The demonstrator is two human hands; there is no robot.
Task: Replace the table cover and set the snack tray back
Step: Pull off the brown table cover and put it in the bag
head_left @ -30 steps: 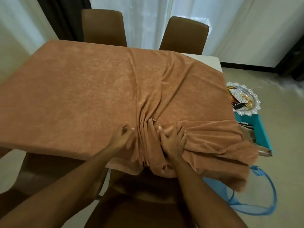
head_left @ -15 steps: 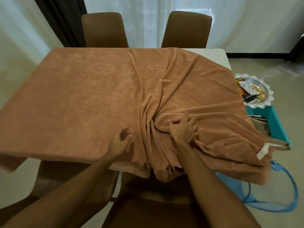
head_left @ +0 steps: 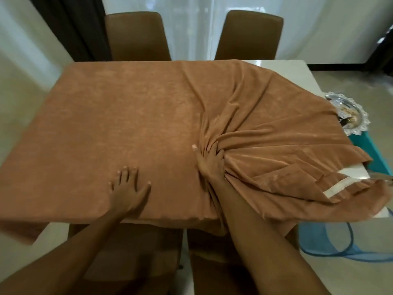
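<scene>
The left hand (head_left: 129,188) has released its pinch and now lies flat, fingers spread, pinning the smooth half of the cover (head_left: 127,116). The right hand (head_left: 209,161) still clutches bunched folds, so the table (head_left: 297,71) stays bare at its right corners. The tray (head_left: 361,112) waits beside, on a teal box (head_left: 370,150).

The table cover (head_left: 127,116) was plain rust-orange, faintly mottled, with a paler sheen on the folds round the fingers (head_left: 209,152) of the right hand (head_left: 209,166). Well right of those fingers the snack tray (head_left: 359,122) was silver with a white lacy rim, beside a teal box (head_left: 371,152). Beyond them, the chairs (head_left: 136,35) were brown, the bare table (head_left: 297,69) cream.
</scene>
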